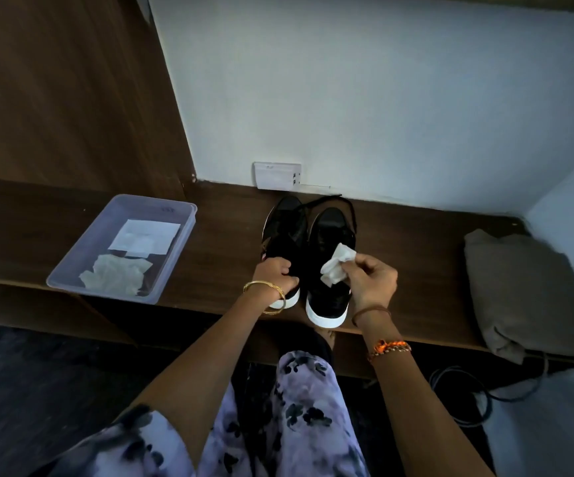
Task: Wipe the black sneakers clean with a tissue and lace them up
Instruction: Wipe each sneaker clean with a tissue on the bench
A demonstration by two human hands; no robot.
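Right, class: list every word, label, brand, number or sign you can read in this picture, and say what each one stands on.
No text can be read here.
Plastic tray: a faint dark mark on its far rim, too blurred to read.
White paper in the tray: no print visible.
Wall socket plate: no readable marking.
Black sneakers: no brand or logo can be made out.
Tissue: plain.

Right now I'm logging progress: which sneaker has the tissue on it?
The right sneaker: the right hand holds the tissue against it. The left sneaker has none.
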